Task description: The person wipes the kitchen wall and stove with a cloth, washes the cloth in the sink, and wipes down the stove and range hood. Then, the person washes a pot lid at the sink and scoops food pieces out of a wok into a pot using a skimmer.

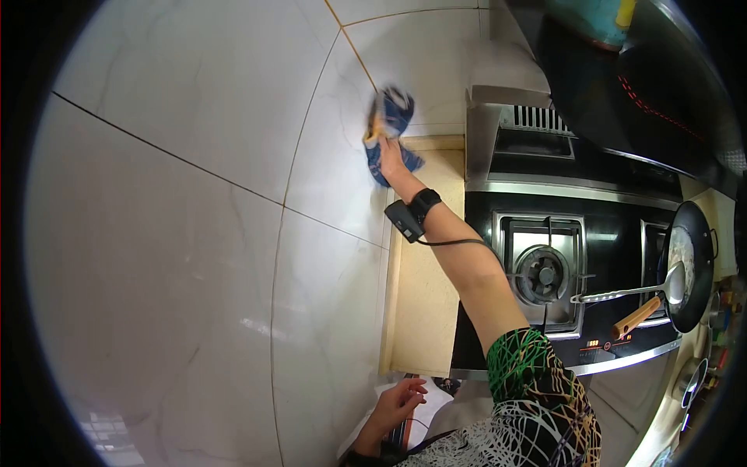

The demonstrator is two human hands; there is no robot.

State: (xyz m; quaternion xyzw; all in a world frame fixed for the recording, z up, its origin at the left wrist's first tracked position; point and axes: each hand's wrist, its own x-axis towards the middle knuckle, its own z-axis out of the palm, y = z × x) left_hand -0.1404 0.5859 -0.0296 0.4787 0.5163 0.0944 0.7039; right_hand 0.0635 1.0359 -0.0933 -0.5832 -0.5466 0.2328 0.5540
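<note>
My right arm reaches up and left over the beige counter ledge (424,311). Bunched in my right hand (392,156) is a blue cloth (373,165) with yellow and white patches, pressed to the light tiled wall (334,148) just above the ledge's back corner. The cloth's upper part is smeared by motion. A black band and a small black device (405,221) with a cable sit on that wrist. My left hand (398,406) is low, close to my body, below the ledge's front edge. Its fingers are loosely bent and apart, holding nothing.
Right of the ledge is a black gas hob (615,257) with a metal burner (546,275). A wok (704,249) stands at its far right, a metal spatula (615,296) resting in it and its wooden handle (638,317) pointing outward. A dark range hood (591,101) overhangs.
</note>
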